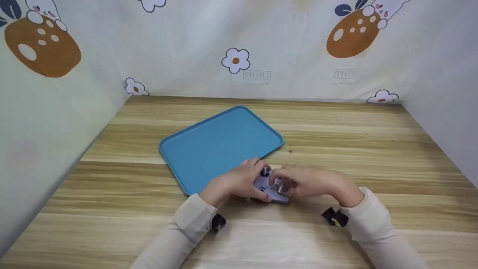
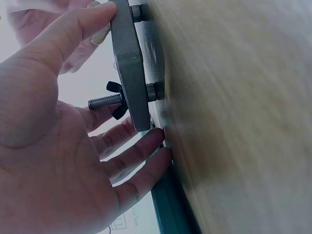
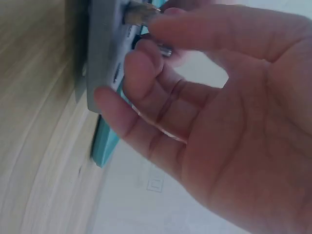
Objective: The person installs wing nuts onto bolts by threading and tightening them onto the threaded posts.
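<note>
A grey metal plate (image 1: 269, 191) with holes lies just above the wooden table, bolt heads beneath it. My left hand (image 1: 244, 181) holds it, thumb on the near edge and fingers around the far side. Through one end stands a threaded bolt (image 2: 105, 101) with a black wing nut (image 2: 117, 100) on it, close to the left fingers. My right hand (image 1: 304, 181) pinches a small silver metal fitting (image 3: 140, 13) on the plate's upper face; its exact kind is partly hidden by the fingers. Another right fingertip (image 3: 109, 100) touches the plate's edge.
A blue rectangular tray (image 1: 220, 145) lies turned at an angle on the table (image 1: 354, 149), its near edge beside the left hand. A patterned cloth (image 1: 186, 48) hangs behind the table and along its sides. Dark straps show at both wrists.
</note>
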Demonstrator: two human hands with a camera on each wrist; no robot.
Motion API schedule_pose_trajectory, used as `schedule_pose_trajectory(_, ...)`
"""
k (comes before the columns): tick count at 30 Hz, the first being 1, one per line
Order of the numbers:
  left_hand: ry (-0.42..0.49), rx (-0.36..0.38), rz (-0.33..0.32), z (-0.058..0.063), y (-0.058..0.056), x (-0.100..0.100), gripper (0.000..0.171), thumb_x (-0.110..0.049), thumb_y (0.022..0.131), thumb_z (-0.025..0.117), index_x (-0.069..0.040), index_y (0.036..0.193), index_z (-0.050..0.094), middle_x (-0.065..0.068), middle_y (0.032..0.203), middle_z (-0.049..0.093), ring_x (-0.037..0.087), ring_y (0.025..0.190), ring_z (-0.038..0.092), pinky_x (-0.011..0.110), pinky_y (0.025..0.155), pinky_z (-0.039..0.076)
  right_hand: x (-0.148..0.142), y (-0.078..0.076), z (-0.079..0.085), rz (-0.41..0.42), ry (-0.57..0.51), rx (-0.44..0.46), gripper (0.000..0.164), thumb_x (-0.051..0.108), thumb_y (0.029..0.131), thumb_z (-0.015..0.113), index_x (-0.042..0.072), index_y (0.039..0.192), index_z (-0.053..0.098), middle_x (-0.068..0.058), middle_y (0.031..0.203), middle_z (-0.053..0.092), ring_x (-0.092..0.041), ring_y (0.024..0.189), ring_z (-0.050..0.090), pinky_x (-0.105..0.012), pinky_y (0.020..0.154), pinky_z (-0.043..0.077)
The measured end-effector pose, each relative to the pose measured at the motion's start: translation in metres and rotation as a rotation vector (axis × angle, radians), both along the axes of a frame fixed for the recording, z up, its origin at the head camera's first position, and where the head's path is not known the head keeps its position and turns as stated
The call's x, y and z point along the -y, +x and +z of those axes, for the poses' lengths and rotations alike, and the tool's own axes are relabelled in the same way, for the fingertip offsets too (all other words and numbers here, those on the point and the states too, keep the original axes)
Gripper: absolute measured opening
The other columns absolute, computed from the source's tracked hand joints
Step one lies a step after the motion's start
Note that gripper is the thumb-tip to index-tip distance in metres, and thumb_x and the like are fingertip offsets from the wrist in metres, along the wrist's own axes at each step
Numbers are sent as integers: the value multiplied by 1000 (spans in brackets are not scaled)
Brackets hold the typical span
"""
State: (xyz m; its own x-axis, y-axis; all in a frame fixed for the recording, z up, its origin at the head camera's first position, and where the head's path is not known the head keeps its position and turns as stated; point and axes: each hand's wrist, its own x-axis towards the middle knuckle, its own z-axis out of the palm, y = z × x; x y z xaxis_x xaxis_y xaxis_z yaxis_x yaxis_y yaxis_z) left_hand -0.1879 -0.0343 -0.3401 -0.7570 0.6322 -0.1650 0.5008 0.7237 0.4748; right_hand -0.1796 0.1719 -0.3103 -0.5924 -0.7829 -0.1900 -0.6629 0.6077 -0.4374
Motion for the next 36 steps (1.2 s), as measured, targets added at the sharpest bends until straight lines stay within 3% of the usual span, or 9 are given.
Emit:
schedule_pose_trajectory(7,-4,-2,4,1,1,0,71,-39,75,74,-10,130,40,7,128,44,22,114,42,36,99,38,4,0,-1,-105,54,-9,23,14,78,69,13,98,57,-1,90,56,-15,82,52,-29,71,44)
schedule_pose_trajectory(13,8,-5,5,0,0,0,71,-38,74,75,-10,130,41,7,128,44,22,114,42,36,98,38,5,1,-3,-158,70,-37,26,21,77,73,10,91,55,1,84,56,-12,77,52,-27,68,44)
schedule_pose_trajectory(19,-5,-4,5,0,0,0,71,-39,75,74,-11,130,41,7,127,44,22,113,42,35,97,39,5,0,-3,-143,78,-26,25,20,79,72,14,97,55,1,89,56,-14,81,53,-29,69,44)
schedule_pose_trajectory(23,-8,-8,5,0,0,-1,71,-39,75,75,-11,130,41,7,127,44,22,112,42,35,96,40,6,-1,-4,-112,70,-69,20,25,80,71,13,83,56,2,83,55,-11,76,51,-26,66,43)
schedule_pose_trajectory(27,-14,-10,10,0,1,-1,71,-40,75,74,-11,130,40,7,127,44,22,111,43,34,95,40,7,-2,-6,-108,55,-114,27,31,81,69,12,71,52,5,72,50,-8,65,45,-22,58,37)
schedule_pose_trajectory(36,-19,-12,9,1,1,-1,69,-41,76,73,-12,129,41,6,127,44,22,112,43,35,96,39,10,-1,-11,-120,73,-157,29,25,86,61,11,64,51,7,59,41,-5,52,37,-20,47,30)
